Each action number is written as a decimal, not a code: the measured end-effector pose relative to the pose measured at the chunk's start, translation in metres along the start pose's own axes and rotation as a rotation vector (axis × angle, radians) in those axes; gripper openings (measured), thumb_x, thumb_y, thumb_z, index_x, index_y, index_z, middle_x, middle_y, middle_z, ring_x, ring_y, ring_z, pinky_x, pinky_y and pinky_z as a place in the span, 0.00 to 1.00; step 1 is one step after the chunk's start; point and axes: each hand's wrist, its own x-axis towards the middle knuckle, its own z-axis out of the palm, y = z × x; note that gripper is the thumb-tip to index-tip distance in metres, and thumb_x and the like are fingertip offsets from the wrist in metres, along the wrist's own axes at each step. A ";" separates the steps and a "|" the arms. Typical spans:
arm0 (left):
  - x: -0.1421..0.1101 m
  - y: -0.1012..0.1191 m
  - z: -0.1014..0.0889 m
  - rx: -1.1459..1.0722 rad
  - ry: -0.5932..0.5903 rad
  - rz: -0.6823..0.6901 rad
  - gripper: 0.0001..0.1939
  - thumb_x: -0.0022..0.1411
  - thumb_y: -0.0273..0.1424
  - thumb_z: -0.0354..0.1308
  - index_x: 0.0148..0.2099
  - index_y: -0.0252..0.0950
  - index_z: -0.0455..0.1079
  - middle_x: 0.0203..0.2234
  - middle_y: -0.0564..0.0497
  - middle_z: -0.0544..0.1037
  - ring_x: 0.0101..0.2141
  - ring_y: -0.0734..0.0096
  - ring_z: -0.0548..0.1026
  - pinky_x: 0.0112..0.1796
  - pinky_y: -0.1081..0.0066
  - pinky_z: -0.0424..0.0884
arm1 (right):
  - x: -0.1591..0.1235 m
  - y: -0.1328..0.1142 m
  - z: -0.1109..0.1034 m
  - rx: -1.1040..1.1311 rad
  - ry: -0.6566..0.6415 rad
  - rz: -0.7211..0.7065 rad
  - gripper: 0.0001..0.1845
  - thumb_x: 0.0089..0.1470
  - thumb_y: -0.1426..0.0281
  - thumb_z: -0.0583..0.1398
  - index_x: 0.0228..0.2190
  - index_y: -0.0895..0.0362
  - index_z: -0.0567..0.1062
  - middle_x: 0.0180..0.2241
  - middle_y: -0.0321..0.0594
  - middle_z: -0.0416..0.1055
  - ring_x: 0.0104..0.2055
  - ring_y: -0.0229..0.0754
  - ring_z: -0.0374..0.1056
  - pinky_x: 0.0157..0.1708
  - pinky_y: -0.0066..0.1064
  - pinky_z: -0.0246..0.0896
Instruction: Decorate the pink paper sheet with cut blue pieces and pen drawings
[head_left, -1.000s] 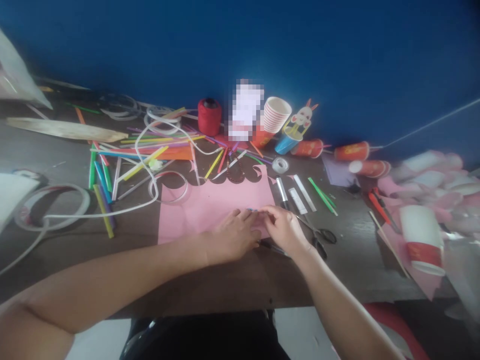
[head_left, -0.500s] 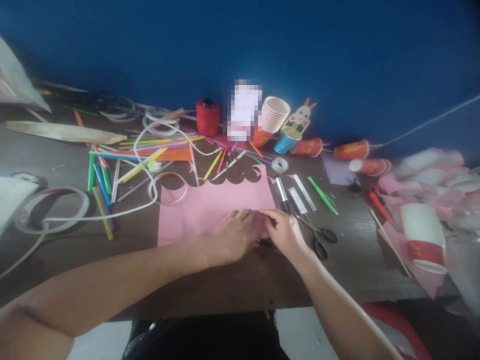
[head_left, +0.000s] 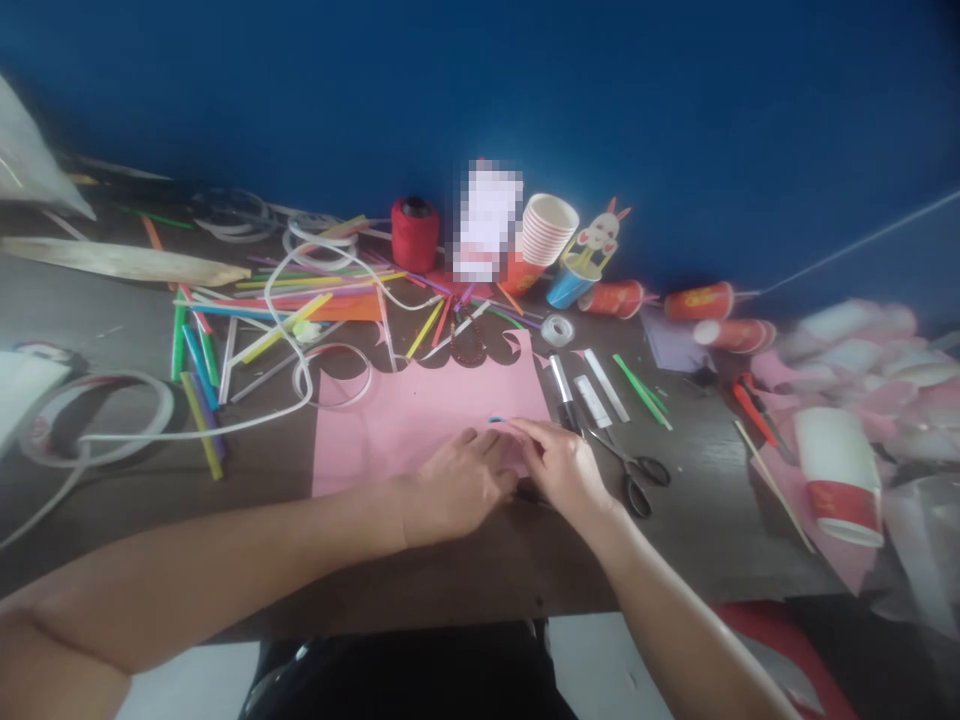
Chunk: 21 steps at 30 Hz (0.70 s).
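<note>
A sheet of pink paper [head_left: 375, 420] with a scalloped far edge lies flat on the table under both hands. My left hand [head_left: 461, 485] rests on its right part, fingers curled down and pressed together. My right hand [head_left: 566, 465] meets it there, thumb and forefinger pinched at a small spot beside the left fingers. A thin blue edge [head_left: 496, 419] shows just beyond the fingertips; most of whatever lies there is hidden. Black-handled scissors [head_left: 639, 480] lie to the right of my right hand, partly behind it. A marker [head_left: 561, 385] lies beyond that hand.
Coloured straws [head_left: 289, 320] and white tubing [head_left: 195, 435] spread over the left side. Red thread [head_left: 415, 240], stacked paper cups [head_left: 550, 235] and a blue rabbit cup [head_left: 574, 280] stand at the back. A tape roll [head_left: 557, 331], paper cup [head_left: 838, 475] and red cutter [head_left: 756, 410] lie right.
My left hand's fingers have curled in more. My right fingers have shifted slightly left over the paper, and more of the blue edge shows. The view has moved slightly.
</note>
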 end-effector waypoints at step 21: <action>-0.002 0.002 -0.003 0.072 -0.016 0.008 0.14 0.63 0.36 0.48 0.41 0.35 0.70 0.46 0.36 0.70 0.48 0.53 0.66 0.44 0.59 0.61 | 0.036 -0.012 -0.012 -0.078 -0.055 0.086 0.09 0.51 0.72 0.56 0.34 0.53 0.75 0.32 0.36 0.77 0.34 0.39 0.71 0.33 0.27 0.61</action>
